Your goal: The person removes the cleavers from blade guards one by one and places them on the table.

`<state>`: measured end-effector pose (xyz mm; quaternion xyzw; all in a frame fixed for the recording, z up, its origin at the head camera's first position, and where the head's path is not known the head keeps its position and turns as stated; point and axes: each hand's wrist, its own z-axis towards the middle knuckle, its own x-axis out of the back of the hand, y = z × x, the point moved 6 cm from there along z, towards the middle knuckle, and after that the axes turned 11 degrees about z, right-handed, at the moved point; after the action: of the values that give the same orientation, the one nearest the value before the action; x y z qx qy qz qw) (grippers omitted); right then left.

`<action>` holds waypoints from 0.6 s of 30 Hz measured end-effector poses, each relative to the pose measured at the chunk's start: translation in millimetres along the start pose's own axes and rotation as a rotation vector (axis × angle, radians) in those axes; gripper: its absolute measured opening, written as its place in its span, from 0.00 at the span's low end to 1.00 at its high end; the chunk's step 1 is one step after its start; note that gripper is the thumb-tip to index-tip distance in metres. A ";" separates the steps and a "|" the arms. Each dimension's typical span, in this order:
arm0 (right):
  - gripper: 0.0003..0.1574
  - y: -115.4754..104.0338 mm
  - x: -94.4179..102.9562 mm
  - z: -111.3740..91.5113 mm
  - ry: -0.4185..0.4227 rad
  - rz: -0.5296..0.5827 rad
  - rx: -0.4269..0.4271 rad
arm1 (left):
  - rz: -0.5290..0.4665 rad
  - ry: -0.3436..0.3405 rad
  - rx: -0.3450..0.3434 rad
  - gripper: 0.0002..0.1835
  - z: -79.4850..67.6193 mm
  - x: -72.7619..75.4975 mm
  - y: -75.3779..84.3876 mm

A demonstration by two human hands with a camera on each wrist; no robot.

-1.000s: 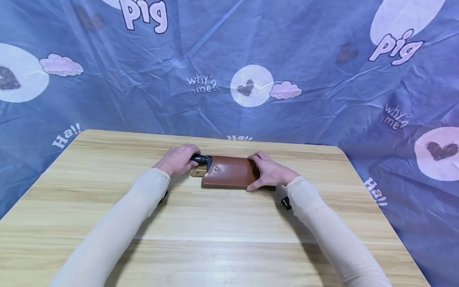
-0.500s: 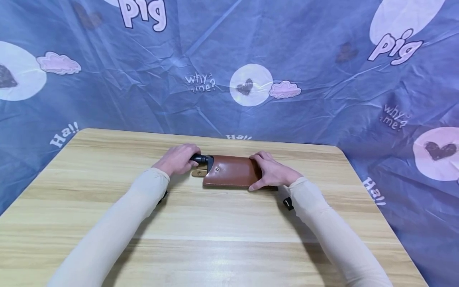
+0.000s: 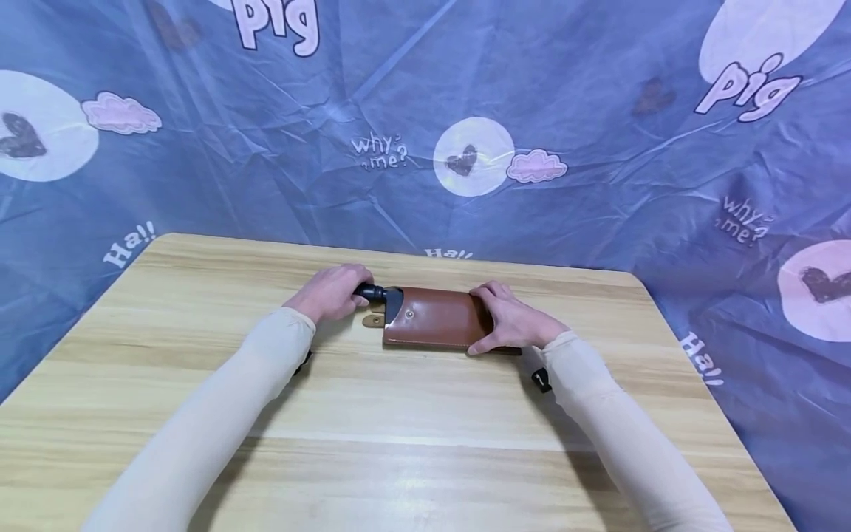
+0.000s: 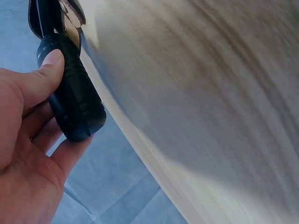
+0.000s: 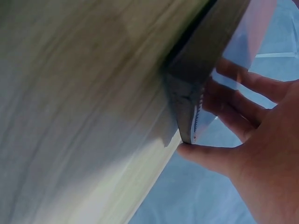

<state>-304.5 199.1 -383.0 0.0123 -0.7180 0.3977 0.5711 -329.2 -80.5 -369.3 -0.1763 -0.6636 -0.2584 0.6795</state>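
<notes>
A cleaver's black handle [image 4: 74, 93] juts from the left end of a brown leather sheath [image 3: 435, 314]. My left hand [image 3: 332, 292] grips this handle, thumb along its top and fingers beneath in the left wrist view. A dark strip of blade [image 3: 394, 303] shows at the sheath's mouth; the rest of the blade is hidden inside. My right hand [image 3: 515, 318] holds the sheath's right end, thumb at the near edge and fingers over the far edge. A tan snap strap [image 3: 374, 321] hangs loose below the handle, and a metal stud [image 3: 408, 315] sits on the sheath face.
The sheath lies toward the back of a light wood-grain table [image 3: 425, 414]. Behind the table rises a wrinkled blue printed cloth [image 3: 299, 185]. Dark wrist straps [image 3: 541, 380] show below the sleeves.
My right hand and the sheath have shifted slightly right, while the left hand stays nearly in place on the handle. A little more dark blade shows at the sheath's mouth.
</notes>
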 end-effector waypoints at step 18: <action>0.68 3.7 1.2 -4.1 -0.002 0.015 -0.020 | -0.007 0.002 -0.010 0.16 -0.2 -3.3 -1.7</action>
<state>-303.3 204.6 -384.0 0.0016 -0.7225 0.3951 0.5673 -330.1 -81.6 -372.8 -0.1773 -0.6623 -0.2642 0.6783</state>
